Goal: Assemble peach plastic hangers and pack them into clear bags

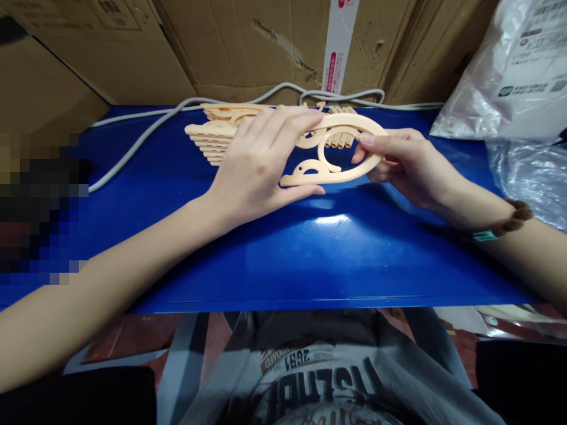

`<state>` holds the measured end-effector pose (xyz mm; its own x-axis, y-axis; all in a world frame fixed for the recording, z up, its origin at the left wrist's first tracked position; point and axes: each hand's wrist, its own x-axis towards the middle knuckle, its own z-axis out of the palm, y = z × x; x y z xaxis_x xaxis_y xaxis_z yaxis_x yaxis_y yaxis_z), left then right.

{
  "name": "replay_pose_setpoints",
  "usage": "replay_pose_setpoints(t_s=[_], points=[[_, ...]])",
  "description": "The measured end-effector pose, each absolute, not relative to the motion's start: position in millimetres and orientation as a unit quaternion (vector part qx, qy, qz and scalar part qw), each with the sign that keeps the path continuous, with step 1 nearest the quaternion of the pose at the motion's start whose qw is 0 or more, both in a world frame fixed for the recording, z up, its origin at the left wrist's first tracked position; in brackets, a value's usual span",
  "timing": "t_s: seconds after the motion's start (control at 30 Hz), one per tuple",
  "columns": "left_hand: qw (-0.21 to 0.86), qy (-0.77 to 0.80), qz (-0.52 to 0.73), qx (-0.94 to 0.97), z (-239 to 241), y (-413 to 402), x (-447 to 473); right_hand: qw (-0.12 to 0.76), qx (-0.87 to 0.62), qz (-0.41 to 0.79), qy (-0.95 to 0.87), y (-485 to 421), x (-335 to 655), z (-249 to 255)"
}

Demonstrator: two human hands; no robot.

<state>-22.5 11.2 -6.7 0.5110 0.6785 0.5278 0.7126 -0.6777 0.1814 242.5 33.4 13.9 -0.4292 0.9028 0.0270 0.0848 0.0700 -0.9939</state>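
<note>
Shirt (319,372) of creased grey cloth with dark block lettering lies nearest my eyes, below the straight front edge of the blue, glossy tabletop (283,260), which throws back a white streak of light. On my right wrist sits a fuzzy, twisted brown band (516,217) with a small turquoise tag (485,235). My right hand (411,159) pinches the rounded end of a smooth, cream-coloured, plastic-looking frame (334,177), thumb over the rim and fingers curled behind. The frame, a long loop with a crescent and a small pierced arch inside it, is over the middle of the tabletop, toward the back. My left hand (261,159) lies across its other end, fingers along the upper rail and thumb stretched below; I cannot tell whether they are closed on it. That hand also blocks part of a cream, ribbed stack of slats (210,144) beyond. Cream parallel tubes (342,141) show through the frame's opening. To the right, crinkled clear plastic film (527,177) lies beside a clear, labelled bag (472,88). Farther back, a pale, looping cable (177,109) runs along the foot of brown cardboard boxes (266,65), scuffed and torn, one bearing white tape (339,47) printed in red.
</note>
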Motion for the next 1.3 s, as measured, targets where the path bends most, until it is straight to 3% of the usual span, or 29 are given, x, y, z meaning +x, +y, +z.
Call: replay_pose_setpoints(t_s=[0.7,1.0,1.13,1.3], points=[[0.025,-0.41,-0.295,-0.863,-6,9,-20,0.348,-0.371,0.568,-0.647,39,245,7],[0.089,-0.399,-0.331,-0.851,11,25,-43,0.357,-0.376,0.547,-0.657,36,240,19],[0.143,-0.375,-0.317,-0.859,34,50,-85,0.349,-0.391,0.424,-0.738,45,247,8],[-0.061,-0.388,-0.384,-0.836,49,73,-132,0.175,-0.267,0.074,-0.945,53,257,-15]])
